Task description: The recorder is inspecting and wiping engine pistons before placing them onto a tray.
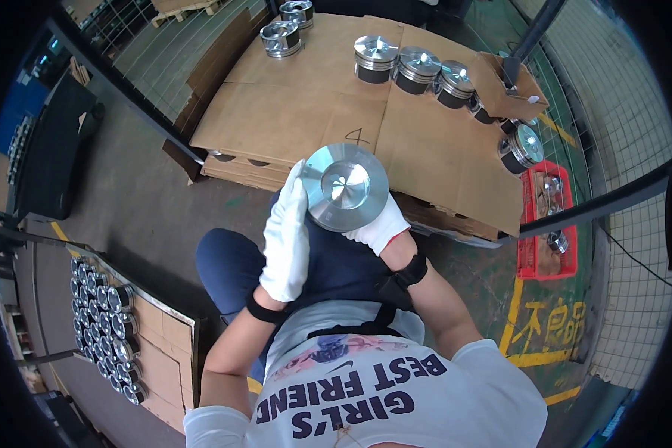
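A shiny metal piston [345, 187] is held up in front of me, its round crown with a dished centre turned up toward the head view. My left hand [285, 243], in a white glove, presses along the piston's left side with the fingers stretched up its edge. My right hand [382, 228], also gloved, grips it from below on the right; most of those fingers are hidden behind the piston. Beyond my hands lies a cardboard sheet [299, 112] on a stack. On its far right stand several pistons, among them one [375, 58] with a dark skirt.
Two pistons [281, 39] stand at the sheet's far left. A red crate [526, 261] with metal parts sits on the floor at right. At lower left, a cardboard-covered platform [160, 336] bears many pistons [119, 299]. Dark metal posts [119, 82] frame the stack.
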{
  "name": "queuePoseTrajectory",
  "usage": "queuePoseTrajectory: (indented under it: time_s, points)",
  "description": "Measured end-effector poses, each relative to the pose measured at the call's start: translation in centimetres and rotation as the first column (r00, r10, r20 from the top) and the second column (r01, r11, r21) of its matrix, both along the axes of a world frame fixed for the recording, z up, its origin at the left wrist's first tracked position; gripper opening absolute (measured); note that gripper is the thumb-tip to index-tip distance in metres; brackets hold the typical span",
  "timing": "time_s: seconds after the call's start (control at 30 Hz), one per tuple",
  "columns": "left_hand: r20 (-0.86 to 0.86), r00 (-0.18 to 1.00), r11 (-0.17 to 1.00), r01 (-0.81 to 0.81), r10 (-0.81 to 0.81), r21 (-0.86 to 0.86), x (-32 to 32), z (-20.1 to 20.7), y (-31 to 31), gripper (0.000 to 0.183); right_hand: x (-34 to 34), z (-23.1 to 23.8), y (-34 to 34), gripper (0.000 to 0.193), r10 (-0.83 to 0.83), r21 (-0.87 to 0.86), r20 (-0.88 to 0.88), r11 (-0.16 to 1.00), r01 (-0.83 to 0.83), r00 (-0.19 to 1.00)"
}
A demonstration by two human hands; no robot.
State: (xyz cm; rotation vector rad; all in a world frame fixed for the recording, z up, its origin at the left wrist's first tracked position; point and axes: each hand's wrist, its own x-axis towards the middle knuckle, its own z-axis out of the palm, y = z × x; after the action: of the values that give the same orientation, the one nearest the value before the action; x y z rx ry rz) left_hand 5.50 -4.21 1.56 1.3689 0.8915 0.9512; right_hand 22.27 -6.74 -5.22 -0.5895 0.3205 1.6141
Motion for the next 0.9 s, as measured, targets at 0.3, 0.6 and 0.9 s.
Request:
queuePoseTrajectory:
  time_s: [0.3, 0.6, 0.9]
  points:
    - [-0.036, 0.999, 0.994, -0.012, 0.016, 0.108, 0.7, -0.6, -0.6, 0.044, -2.4, -3.3, -0.7, 0.043, 0.045, 0.146, 0.218, 0.986, -0.078, 0.975]
    - [-0.242, 0.967, 0.91, 0.027, 0.081, 0.414, 0.4, -1.2, -1.5, 0.049, -0.3, -4.1, 0.4, 0.039, -0.197, 0.404, 0.503, 0.914, -0.027, 0.842]
    - [0.547, 0.821, 0.676, 0.309, 0.166, -0.669, 0.2, -1.8, -0.1, 0.068, 0.3, 2.7, -0.3, 0.041, -0.247, 0.251, 0.393, 0.956, 0.155, 0.886]
